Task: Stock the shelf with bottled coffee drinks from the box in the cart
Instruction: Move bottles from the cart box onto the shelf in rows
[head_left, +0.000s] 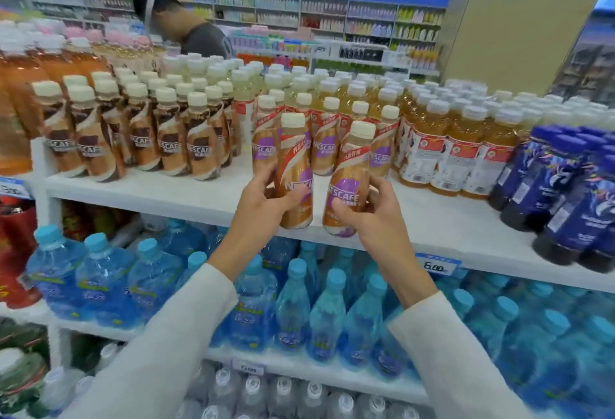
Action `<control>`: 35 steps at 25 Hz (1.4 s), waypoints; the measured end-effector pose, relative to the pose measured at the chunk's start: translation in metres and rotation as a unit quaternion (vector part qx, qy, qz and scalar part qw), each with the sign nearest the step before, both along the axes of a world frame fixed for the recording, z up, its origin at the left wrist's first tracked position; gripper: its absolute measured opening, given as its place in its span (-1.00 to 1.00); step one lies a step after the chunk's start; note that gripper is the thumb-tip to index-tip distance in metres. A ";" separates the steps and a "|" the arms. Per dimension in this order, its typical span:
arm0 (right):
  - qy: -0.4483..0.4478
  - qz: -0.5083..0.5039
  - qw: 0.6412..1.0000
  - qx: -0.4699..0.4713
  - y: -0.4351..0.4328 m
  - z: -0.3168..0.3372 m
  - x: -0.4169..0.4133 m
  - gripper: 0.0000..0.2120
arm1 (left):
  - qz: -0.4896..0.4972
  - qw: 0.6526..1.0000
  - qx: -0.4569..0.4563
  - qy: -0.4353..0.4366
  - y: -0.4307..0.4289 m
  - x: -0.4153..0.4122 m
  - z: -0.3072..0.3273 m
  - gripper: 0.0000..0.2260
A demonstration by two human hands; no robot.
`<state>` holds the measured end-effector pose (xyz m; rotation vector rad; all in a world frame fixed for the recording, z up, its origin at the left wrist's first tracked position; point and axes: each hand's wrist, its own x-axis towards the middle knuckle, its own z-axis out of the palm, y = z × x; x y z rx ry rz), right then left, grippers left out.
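Note:
My left hand (266, 200) grips a Nescafe coffee bottle (294, 155) with a cream cap and purple-and-tan label, held upright at the front edge of the white top shelf (186, 197). My right hand (367, 210) grips a second, matching coffee bottle (349, 172) just to the right, tilted slightly. Both sit in front of a short row of the same purple-label bottles (324, 139) standing on the shelf. The box and the cart are out of view.
Brown-label Nescafe bottles (139, 139) fill the shelf to the left. Amber tea bottles (456, 139) and dark blue bottles (565, 192) stand to the right. Blue-capped water bottles (299, 302) crowd the shelf below. A person (196, 32) stands behind the shelf.

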<state>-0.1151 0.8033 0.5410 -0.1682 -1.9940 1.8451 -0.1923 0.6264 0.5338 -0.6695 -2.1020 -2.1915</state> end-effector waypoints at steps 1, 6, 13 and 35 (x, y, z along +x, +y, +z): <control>0.001 -0.009 1.000 0.013 0.004 -0.002 -0.008 -0.42 | 0.000 1.000 -0.022 0.013 0.006 -0.007 0.001 -0.55; -0.001 -0.018 0.998 0.061 0.018 -0.017 -0.030 -0.43 | -0.004 0.996 -0.080 0.039 0.019 -0.032 -0.008 -0.47; -0.002 -0.082 0.991 0.107 0.005 -0.034 -0.025 -0.17 | 0.055 0.996 -0.059 0.043 0.016 -0.023 -0.031 -0.30; -0.012 -0.182 0.972 0.145 -0.023 -0.032 -0.040 -0.45 | 0.165 0.974 -0.143 0.068 0.023 -0.031 -0.027 -0.48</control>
